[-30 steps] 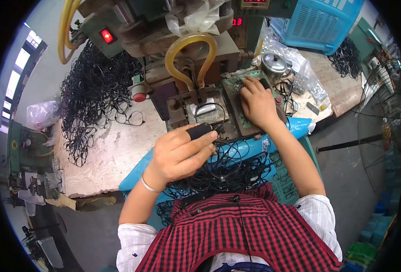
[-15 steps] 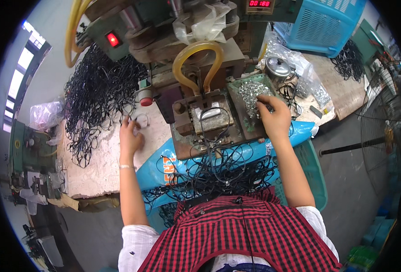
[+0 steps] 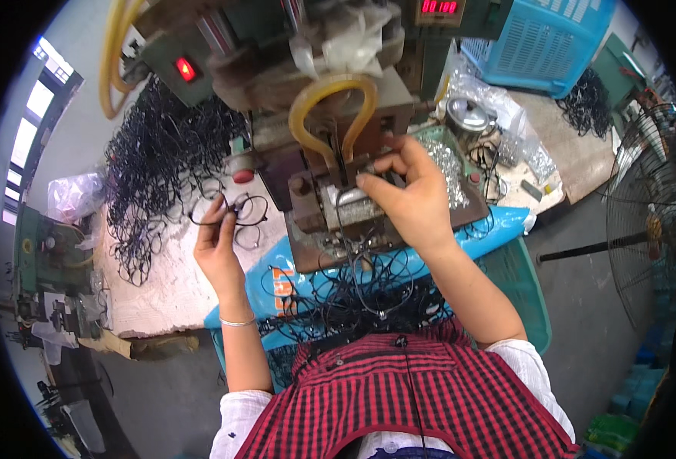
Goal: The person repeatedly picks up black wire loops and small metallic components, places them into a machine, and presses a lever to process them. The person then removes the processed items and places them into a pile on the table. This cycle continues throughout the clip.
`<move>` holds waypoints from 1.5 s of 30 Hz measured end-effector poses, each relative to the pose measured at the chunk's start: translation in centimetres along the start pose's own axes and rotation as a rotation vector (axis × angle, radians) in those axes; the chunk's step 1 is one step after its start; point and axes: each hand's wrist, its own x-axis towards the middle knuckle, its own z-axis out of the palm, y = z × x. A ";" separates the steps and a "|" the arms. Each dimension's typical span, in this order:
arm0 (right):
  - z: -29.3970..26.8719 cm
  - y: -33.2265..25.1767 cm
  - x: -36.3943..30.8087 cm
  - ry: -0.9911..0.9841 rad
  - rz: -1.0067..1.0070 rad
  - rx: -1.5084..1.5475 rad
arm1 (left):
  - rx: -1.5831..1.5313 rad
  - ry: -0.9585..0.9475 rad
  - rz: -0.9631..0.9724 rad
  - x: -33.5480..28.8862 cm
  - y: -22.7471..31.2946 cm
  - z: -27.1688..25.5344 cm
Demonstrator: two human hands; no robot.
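My left hand [image 3: 217, 246] pinches a thin black cord loop [image 3: 255, 208], which curls out in rings on both sides of the fingers. My right hand [image 3: 414, 195] is at the press's metal die block [image 3: 353, 208], thumb and fingers brought together at its upper edge; anything between them is too small to make out. From the die another black cord [image 3: 341, 229] hangs down toward my lap. Beside my right hand lies a tray of small silvery metal pieces [image 3: 449, 164], partly covered by the hand.
A large tangle of black cords [image 3: 151, 153] lies at the left; more cords [image 3: 368, 294] rest on a blue plastic sheet [image 3: 277, 275] before me. The green press [image 3: 277, 84] carries a yellow hose [image 3: 300, 107]. A lidded metal pot [image 3: 468, 115], blue crate [image 3: 541, 46] and fan [image 3: 648, 222] stand right.
My right hand has moved left from the metal pieces to the die. My left hand has shifted slightly down and now shows a cord loop in its fingers. The cord at the die hangs lower.
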 end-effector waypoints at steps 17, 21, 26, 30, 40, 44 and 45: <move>1.8 -1.8 -1.2 0.045 0.041 0.095 | -0.263 -0.579 0.062 -4.6 15.3 6.8; 1.4 -0.5 -1.2 0.039 -0.046 0.010 | -0.291 -0.423 0.137 -4.0 15.4 6.8; 1.7 1.1 -2.1 0.094 -0.029 0.093 | -0.184 -0.302 0.376 -4.0 16.8 7.1; 2.4 1.1 -2.2 0.131 0.015 0.249 | -0.060 -0.211 0.504 -2.1 15.4 7.9; 2.7 1.1 -2.3 0.170 0.010 0.356 | -0.124 -0.228 0.462 -0.2 14.4 9.1; 2.9 1.2 -2.3 0.157 -0.113 0.200 | -0.135 -0.255 0.443 -0.3 14.7 9.1; 3.0 1.0 -2.3 0.141 -0.143 0.164 | -0.134 -0.231 0.421 -0.4 15.0 9.1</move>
